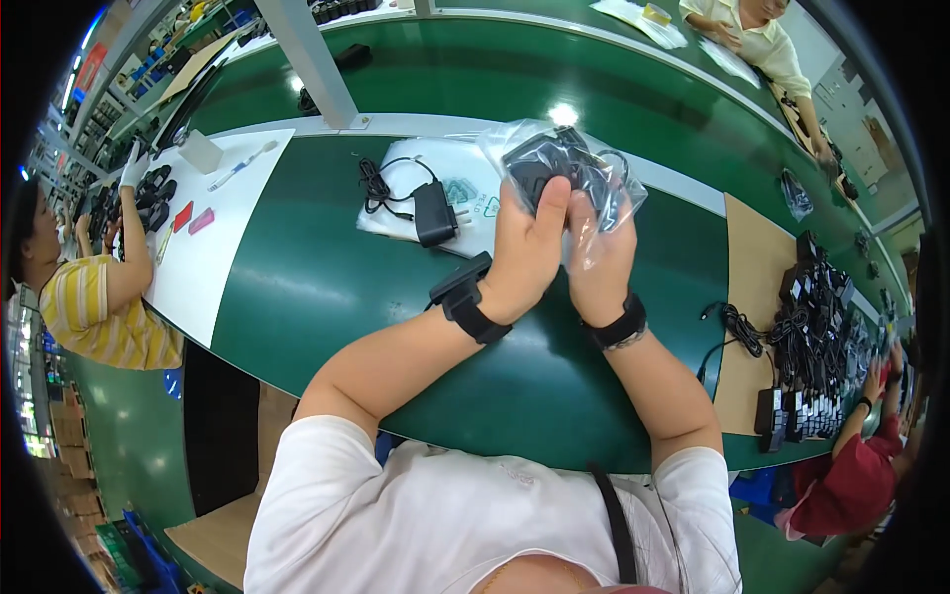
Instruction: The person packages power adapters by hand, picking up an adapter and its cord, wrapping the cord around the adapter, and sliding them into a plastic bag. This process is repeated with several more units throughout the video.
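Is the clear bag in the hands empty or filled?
Filled: a black adapter shows through the clear bag, held between left hand and right hand.

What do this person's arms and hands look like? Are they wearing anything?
The left hand and right hand are gloveless. Each wrist has a black strap: the left strap carries a boxy black device; the right strap has something silvery beside it. The white sleeves are short.
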### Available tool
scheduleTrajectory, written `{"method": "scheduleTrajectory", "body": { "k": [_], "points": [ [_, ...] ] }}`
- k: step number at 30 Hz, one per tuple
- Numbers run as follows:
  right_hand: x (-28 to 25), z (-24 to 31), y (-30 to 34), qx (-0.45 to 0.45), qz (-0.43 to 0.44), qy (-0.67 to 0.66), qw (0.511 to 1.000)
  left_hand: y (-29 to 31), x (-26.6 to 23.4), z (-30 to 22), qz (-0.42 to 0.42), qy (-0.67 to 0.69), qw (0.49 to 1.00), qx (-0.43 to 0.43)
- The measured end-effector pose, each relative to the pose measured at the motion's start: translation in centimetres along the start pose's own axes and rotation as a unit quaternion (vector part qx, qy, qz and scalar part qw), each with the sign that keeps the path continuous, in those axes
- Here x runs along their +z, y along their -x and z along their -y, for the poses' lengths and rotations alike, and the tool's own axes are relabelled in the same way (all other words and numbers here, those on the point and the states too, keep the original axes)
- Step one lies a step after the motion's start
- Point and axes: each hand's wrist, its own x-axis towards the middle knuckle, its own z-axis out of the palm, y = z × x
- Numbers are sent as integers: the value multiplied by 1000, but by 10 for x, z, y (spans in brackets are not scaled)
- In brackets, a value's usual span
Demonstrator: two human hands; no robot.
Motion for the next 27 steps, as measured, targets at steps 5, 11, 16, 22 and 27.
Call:
{"method": "scheduleTrajectory", "body": {
  "k": [5,11,16,22,27],
  "points": [
    [4,-10,4,0,31,0,1000,6,-19,12,-4,-31,999,32],
    [-12,-20,9,208,211,-16,955,-4,-48,-13,14,58,976,-211],
    [-15,-36,-2,35,252,140,957,-3,-44,-25,15,104,963,-247],
    [-13,-49,4,-36,260,195,945,-4,-53,-15,-1,99,957,-274],
    [-3,-30,-1,-11,227,77,971,-9,-65,-14,-12,156,942,-296]
  ]
}}
